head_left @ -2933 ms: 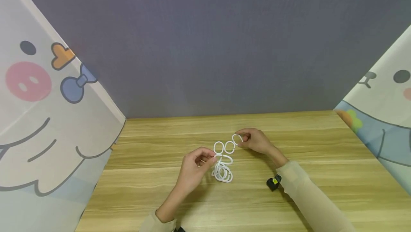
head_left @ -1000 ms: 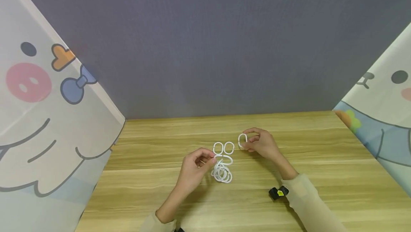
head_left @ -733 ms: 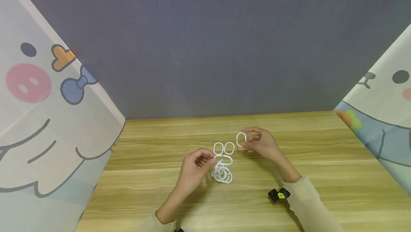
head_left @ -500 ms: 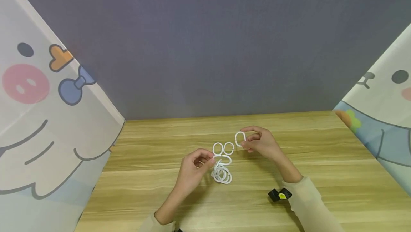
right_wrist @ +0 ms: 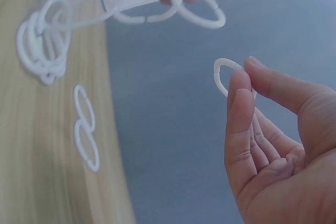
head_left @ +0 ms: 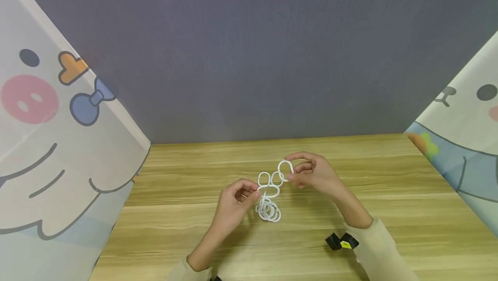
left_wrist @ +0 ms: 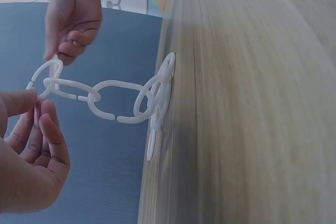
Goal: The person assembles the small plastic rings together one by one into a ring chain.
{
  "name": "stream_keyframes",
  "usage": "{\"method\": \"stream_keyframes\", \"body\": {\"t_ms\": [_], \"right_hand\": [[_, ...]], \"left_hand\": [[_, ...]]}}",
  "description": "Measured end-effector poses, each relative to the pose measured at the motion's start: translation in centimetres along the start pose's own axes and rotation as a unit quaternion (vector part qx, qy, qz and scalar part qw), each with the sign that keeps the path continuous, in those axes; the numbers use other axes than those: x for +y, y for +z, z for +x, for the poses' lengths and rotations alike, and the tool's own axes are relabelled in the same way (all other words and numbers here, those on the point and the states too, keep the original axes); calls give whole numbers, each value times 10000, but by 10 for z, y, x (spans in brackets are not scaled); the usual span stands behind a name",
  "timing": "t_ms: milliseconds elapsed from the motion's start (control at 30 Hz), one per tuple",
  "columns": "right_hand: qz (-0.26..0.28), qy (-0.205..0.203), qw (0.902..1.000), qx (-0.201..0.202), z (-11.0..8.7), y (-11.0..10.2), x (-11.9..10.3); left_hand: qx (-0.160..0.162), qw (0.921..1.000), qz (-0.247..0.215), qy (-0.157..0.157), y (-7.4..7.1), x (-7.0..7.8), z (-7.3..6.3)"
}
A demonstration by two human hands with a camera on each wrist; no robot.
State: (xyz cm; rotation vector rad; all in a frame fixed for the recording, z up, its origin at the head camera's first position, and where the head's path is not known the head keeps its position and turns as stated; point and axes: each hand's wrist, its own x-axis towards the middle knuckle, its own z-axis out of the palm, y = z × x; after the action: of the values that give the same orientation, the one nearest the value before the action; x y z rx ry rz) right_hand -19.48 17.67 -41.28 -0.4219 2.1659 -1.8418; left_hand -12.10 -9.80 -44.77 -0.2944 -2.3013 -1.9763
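Observation:
My left hand [head_left: 235,203] pinches the end of a chain [left_wrist: 118,82] of white plastic links, each oval with a small gap. The chain hangs from the fingertips down to a heap of joined links [head_left: 268,210] on the table. My right hand [head_left: 317,173] pinches a single white link [right_wrist: 218,80] between thumb and fingers, raised and apart from the chain end in the right wrist view. Two loose links lie on the table, the left one [head_left: 259,178] and the right one [right_wrist: 80,148], touching each other end to end in the right wrist view.
The wood-grain table [head_left: 175,229] reaches back to a grey upright panel [head_left: 249,56]. White panels with cartoon animals stand on the left [head_left: 35,177] and right [head_left: 474,142]. A black wrist camera [head_left: 341,242] sits under the right sleeve.
My right hand first drew a link away to the right, off the loose ones, then brought it back left towards the chain end. The left hand has stayed nearly still.

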Motion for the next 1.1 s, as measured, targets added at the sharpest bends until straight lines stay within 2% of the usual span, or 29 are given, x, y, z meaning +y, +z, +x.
{"method": "stream_keyframes", "body": {"t_ms": [333, 567, 800, 1100], "right_hand": [[-53, -239, 9991, -339, -10, 6, -14], [-3, -168, 9981, -596, -13, 13, -19], [43, -293, 9962, -822, -12, 20, -16], [200, -464, 9945, -919, -11, 21, -12]], "left_hand": [[-8, 10000, -36, 1, -1, 0, 0], [-22, 10000, -12, 15, -1, -1, 0], [-66, 9999, 81, -25, 0, -1, -1], [-93, 9999, 130, 43, 1, -1, -1]]}}
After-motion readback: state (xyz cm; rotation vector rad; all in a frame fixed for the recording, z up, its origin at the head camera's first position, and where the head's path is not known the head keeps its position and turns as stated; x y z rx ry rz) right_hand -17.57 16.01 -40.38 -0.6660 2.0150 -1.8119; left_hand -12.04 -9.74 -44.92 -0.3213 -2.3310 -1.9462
